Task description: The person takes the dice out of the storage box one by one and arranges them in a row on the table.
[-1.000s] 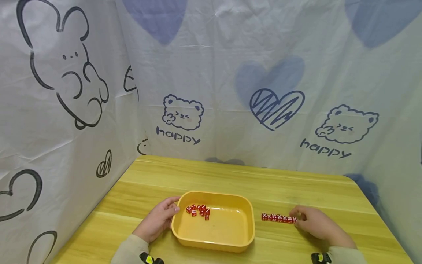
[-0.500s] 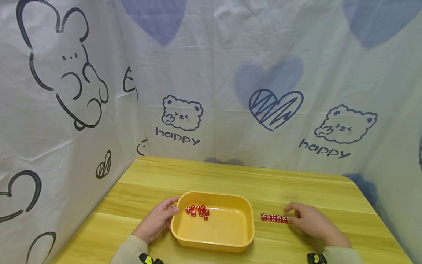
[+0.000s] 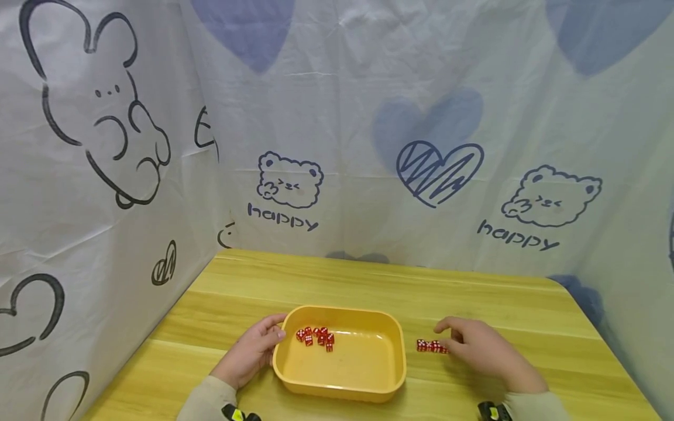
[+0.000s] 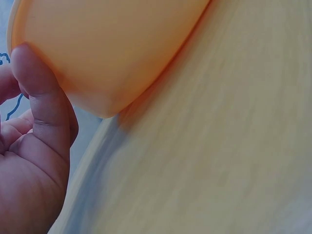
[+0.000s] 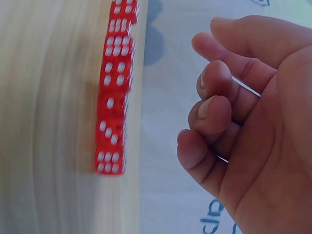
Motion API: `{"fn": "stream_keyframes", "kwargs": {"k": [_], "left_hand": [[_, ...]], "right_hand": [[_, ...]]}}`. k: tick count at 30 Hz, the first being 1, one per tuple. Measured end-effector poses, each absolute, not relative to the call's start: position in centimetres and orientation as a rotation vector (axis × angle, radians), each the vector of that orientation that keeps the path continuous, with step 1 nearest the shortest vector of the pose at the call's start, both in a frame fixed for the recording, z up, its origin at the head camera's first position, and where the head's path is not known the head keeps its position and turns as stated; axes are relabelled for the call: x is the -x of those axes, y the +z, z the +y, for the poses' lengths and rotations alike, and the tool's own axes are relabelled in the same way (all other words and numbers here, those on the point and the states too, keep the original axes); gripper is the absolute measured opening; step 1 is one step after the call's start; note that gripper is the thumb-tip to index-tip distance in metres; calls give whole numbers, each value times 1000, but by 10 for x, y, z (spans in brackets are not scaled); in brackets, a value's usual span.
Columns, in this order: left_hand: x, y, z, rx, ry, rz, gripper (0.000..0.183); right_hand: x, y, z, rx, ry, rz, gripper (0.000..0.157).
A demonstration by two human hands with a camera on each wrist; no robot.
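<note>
A pale cloth backdrop [image 3: 347,117] printed with hearts, bear faces and the word "happy" stood behind and beside a wood-grained desk [image 3: 368,286]. On the desk sat a yellow tub [image 3: 337,390], upright, its long sides running roughly left to right.

The right hand [image 3: 476,348] was just right of the tub, over the far end of a line of dice; its grip was loose, the fingers softly bent with nothing in them. Whether the thumb touched the end die could not be told. The left hand [image 3: 253,351] had its grip on the tub's left end, thumb at the rim and fingers outside. Both wrists came out of pale sleeves [image 3: 207,397].

The row of red dice [image 3: 429,346] lay on the desk between tub and right hand, at least seven in the right wrist view, end to end. A smaller cluster of red dice [image 3: 321,339] lay inside the tub, toward its far left corner.
</note>
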State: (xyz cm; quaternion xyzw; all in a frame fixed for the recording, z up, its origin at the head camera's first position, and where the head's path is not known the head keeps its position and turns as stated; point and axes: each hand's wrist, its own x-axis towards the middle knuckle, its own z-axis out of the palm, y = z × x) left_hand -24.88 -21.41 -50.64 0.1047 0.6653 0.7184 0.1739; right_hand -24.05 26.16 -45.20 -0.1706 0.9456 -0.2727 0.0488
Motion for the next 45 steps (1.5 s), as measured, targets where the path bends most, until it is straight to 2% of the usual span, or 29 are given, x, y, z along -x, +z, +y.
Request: {"fn": "stream_keyframes", "kwargs": {"k": [15,39,45], "left_hand": [[248,-504,-213,-278,2038,1872,55],[249,-506,-212,-265,2038,1891,57],[250,-509,-213,-235,2040,1896,55]], "right_hand": [[238,-441,228,725,-782,2876,15],[245,-425,174,886,-743,2827,19],[249,-415,153,1010,-685,2836,18]]}}
